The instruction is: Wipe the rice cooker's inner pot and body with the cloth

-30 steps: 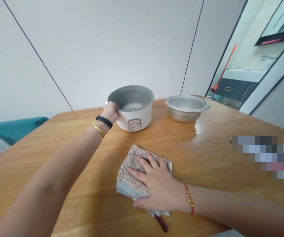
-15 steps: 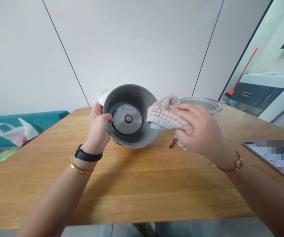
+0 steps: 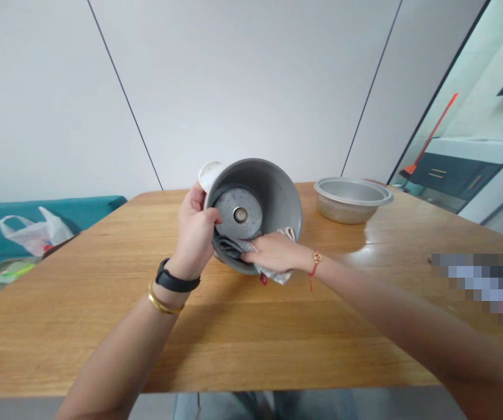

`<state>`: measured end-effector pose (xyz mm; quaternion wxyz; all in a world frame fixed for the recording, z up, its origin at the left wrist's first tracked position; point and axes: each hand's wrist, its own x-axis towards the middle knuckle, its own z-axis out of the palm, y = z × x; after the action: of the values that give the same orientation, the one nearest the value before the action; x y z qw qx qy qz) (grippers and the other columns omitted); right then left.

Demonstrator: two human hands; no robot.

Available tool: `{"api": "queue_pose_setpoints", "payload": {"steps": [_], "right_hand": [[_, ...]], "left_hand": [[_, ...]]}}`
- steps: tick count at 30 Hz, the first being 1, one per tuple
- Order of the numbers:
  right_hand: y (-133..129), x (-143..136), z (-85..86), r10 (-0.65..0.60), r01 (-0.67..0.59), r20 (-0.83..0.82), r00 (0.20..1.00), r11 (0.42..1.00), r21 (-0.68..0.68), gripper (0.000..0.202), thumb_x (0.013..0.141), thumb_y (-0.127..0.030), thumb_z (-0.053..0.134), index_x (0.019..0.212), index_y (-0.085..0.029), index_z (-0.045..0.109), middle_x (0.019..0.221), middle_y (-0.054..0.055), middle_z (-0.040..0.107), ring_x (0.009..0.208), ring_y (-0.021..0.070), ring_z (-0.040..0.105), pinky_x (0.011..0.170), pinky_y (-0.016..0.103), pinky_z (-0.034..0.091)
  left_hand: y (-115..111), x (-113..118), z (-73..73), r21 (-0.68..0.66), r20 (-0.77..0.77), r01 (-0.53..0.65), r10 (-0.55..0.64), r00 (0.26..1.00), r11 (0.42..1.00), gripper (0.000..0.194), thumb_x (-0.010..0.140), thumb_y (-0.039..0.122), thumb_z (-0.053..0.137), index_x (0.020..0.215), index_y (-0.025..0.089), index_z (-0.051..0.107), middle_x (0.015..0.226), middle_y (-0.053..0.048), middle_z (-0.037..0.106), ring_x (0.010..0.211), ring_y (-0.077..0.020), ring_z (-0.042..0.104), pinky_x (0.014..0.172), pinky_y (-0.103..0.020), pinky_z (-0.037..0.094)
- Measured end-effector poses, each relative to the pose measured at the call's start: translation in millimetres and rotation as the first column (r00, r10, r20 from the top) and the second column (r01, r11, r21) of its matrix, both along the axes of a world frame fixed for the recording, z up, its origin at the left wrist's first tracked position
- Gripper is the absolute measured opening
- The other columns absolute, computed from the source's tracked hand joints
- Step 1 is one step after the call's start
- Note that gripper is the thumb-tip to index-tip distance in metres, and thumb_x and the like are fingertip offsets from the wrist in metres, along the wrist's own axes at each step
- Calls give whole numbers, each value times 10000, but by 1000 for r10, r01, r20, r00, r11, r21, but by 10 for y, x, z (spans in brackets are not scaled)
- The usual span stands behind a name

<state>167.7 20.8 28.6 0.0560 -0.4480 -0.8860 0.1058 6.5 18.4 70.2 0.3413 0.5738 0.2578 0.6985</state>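
Observation:
The rice cooker body (image 3: 280, 192) is tilted with its open mouth toward me. Inside it I see the round heating plate (image 3: 223, 213) with a small knob at its centre. My left hand (image 3: 196, 230) grips the left rim, thumb inside the wall and fingers behind. A white part (image 3: 210, 173) sticks out beside those fingers. My right hand (image 3: 271, 252) reaches into the mouth, closed on a checked cloth (image 3: 280, 275) against the lower inner wall. Part of the cloth is hidden under the hand, and a small red tag hangs from it.
A metal inner pot (image 3: 343, 213) stands at the back right of the wooden table (image 3: 80, 326). A blurred-out flat item (image 3: 483, 286) lies at the right edge. Left of the table, a white plastic bag (image 3: 37, 233) rests on a teal sofa (image 3: 98, 207). A white wall rises behind.
My right hand has moved left and down with the cloth, from beside the cooker into its mouth. The cooker and my left hand appear slightly further right. The inner pot is now uncovered.

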Motion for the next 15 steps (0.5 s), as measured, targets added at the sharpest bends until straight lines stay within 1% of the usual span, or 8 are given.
{"api": "queue_pose_setpoints", "payload": {"steps": [2, 3, 5, 7, 9, 10, 12, 15], "right_hand": [[-35, -131, -15, -56, 6, -265, 963, 982, -186, 524, 974, -516, 323, 989, -179, 724, 980, 85, 757, 885, 224, 686, 698, 279, 447], [-47, -183, -22, -78, -12, -370, 926, 972, -234, 551, 988, -510, 283, 966, -170, 715, 944, 79, 755, 872, 208, 683, 684, 263, 445], [-71, -238, -22, -72, -40, -461, 885, 973, -228, 554, 997, -481, 254, 941, -166, 706, 912, 73, 751, 865, 193, 678, 688, 249, 442], [-97, -210, -3, -44, -1, -342, 939, 991, -131, 498, 978, -465, 311, 949, -175, 715, 923, 82, 753, 869, 208, 682, 709, 265, 438], [-111, -101, 33, -45, 46, -62, 997, 999, 17, 433, 937, -441, 391, 948, -182, 737, 938, 109, 756, 878, 245, 686, 734, 307, 436], [-105, -22, 56, -55, 46, 90, 994, 994, 97, 412, 918, -429, 421, 937, -180, 749, 936, 124, 755, 893, 266, 683, 756, 334, 436], [-57, 161, 116, -74, -7, 321, 944, 970, 245, 384, 895, -409, 461, 913, -173, 764, 950, 147, 750, 976, 303, 656, 833, 400, 425], [108, 411, 286, -95, -128, 480, 872, 902, 413, 339, 856, -365, 528, 948, -147, 771, 1072, 171, 723, 1172, 355, 539, 981, 497, 357]], "left_hand": [[27, 27, 19, 5, -11, -2, 2, 1000, 1000, 660, 459, 50, 474, 1074, 186, 671, 1113, -30, 705, 1132, -273, 604, 983, -366, 469], [38, 35, 26, 7, -13, -10, 10, 1000, 1000, 652, 459, 53, 473, 1067, 186, 671, 1108, -29, 705, 1129, -273, 605, 988, -369, 467], [51, 31, 35, 9, -9, -32, 32, 999, 999, 635, 458, 58, 473, 1047, 186, 670, 1084, -28, 707, 1120, -272, 607, 997, -376, 465], [55, -2, 42, 2, -10, -38, 38, 999, 999, 631, 456, 57, 474, 1042, 183, 670, 1067, -31, 707, 1122, -274, 607, 1011, -382, 458], [58, -53, 48, -15, -18, -18, 18, 1000, 1000, 642, 455, 55, 479, 1054, 182, 672, 1063, -34, 708, 1129, -279, 605, 1023, -390, 452], [61, -80, 49, -24, -22, -3, 3, 1000, 1000, 648, 455, 54, 482, 1061, 183, 673, 1064, -34, 709, 1131, -281, 605, 1026, -395, 451], [73, -124, 49, -37, -29, 28, -29, 999, 999, 646, 458, 52, 486, 1061, 184, 677, 1063, -34, 711, 1134, -285, 606, 1032, -405, 451], [96, -138, 41, -28, -38, 53, -54, 998, 998, 622, 457, 46, 490, 1032, 176, 688, 1065, -37, 712, 1137, -286, 606, 1040, -409, 447]]}}
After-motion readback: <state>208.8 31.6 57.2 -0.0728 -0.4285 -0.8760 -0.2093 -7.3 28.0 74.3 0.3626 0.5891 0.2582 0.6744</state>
